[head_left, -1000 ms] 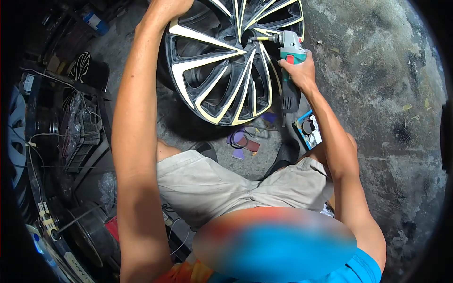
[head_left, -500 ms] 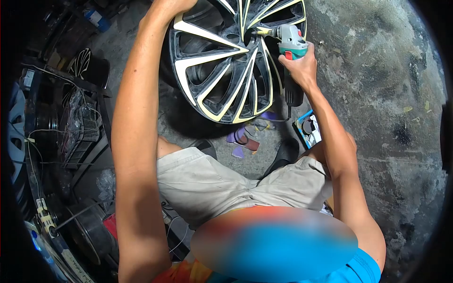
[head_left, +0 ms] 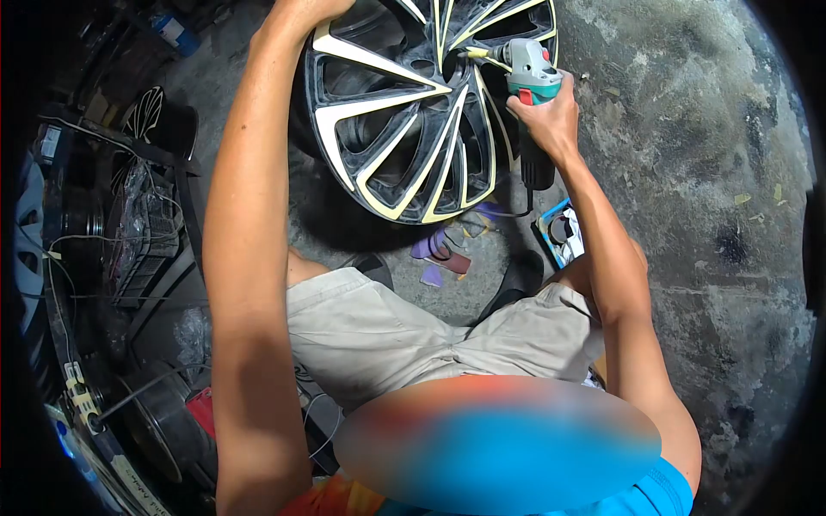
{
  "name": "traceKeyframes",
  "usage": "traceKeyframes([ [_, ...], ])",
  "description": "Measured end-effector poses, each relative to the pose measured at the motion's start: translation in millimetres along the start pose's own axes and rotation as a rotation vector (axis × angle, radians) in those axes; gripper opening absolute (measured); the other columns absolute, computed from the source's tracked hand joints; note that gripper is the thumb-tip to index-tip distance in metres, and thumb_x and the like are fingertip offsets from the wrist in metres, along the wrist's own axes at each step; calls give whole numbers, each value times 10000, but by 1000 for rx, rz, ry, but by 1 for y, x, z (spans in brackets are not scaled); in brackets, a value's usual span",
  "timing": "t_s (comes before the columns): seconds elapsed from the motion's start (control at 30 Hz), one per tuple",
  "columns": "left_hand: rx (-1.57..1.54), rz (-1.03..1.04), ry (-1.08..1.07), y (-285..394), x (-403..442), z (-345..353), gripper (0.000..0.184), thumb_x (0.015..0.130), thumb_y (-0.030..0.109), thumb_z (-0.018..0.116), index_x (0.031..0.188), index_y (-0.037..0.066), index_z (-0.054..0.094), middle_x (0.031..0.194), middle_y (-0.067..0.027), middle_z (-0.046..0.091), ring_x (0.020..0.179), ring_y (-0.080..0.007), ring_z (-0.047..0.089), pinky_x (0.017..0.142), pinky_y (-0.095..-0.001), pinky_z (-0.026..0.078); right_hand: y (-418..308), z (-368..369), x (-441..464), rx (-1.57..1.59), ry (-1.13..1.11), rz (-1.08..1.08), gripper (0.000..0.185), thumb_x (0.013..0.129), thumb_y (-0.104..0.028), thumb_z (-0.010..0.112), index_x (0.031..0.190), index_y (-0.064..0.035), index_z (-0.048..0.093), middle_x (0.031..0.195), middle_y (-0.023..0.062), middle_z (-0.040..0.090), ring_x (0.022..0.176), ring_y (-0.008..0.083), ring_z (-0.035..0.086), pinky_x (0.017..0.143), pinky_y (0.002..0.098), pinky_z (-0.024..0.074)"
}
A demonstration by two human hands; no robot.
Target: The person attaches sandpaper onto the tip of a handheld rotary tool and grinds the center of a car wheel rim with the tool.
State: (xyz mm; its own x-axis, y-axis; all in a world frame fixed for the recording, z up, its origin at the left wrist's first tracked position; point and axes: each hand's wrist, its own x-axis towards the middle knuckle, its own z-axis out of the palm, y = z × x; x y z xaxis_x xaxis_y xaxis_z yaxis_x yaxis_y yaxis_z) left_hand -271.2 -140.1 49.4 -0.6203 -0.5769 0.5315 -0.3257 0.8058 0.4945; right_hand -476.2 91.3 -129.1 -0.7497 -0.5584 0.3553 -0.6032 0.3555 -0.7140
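An alloy wheel rim (head_left: pixel 389 178), black with pale cream spoke faces, stands tilted in front of me at the top of the view. My right hand (head_left: pixel 553 119) is wrapped round a grey and green angle grinder (head_left: pixel 532 70) with a red button. A yellow tapered tip (head_left: pixel 476 53) on the grinder points into the rim near its centre hole; whether it touches cannot be made out. At the upper left edge of the rim is my left hand (head_left: pixel 320 9), cut off by the frame, its fingers hidden.
Purple and brown abrasive scraps (head_left: pixel 439 258) lie on the concrete floor between my shoes. A blue-edged box (head_left: pixel 561 234) stands by my right leg. To the left are a metal rack (head_left: pixel 151 232), cables, a power strip (head_left: pixel 83 396) and other wheels (head_left: pixel 146 116).
The rim has shifted very slightly to the left. The grinder and my right hand have moved by only a small amount, the grinder's head tilting a little; my left hand keeps its place.
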Motion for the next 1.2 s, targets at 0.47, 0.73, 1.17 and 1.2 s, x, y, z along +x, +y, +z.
traceKeyframes([
  [0.47, 10, -26, -12, -4, 2, 1, 421, 996, 406, 567, 1139, 54, 748, 987, -272, 726, 998, -396, 732, 838, -447, 539, -10, -2, -2, 25, 9, -21, 802, 676, -297, 883, 1274, 37, 466, 1095, 303, 707, 1010, 419, 719, 897, 455, 564],
  [0.73, 5, -19, -31, -4, 2, 0, 416, 998, 410, 566, 1139, 62, 745, 980, -270, 726, 982, -397, 733, 831, -446, 536, 31, 11, -17, 18, -37, 81, 832, 663, -343, 891, 1253, 67, 473, 1115, 329, 689, 1043, 445, 701, 918, 472, 550],
  [1.17, -2, -40, -25, 0, 0, 1, 427, 998, 406, 572, 1129, 35, 738, 972, -266, 732, 965, -368, 742, 827, -438, 536, 40, 22, -26, 48, -20, 137, 828, 654, -339, 901, 1238, 71, 482, 1090, 326, 697, 1021, 440, 709, 910, 473, 552],
  [1.2, -8, -36, -23, 0, 0, 1, 431, 999, 408, 570, 1128, 32, 737, 973, -267, 731, 965, -369, 741, 828, -438, 536, 38, 23, -28, 49, -11, 133, 823, 655, -337, 900, 1236, 68, 482, 1086, 325, 698, 1018, 440, 710, 907, 473, 553],
])
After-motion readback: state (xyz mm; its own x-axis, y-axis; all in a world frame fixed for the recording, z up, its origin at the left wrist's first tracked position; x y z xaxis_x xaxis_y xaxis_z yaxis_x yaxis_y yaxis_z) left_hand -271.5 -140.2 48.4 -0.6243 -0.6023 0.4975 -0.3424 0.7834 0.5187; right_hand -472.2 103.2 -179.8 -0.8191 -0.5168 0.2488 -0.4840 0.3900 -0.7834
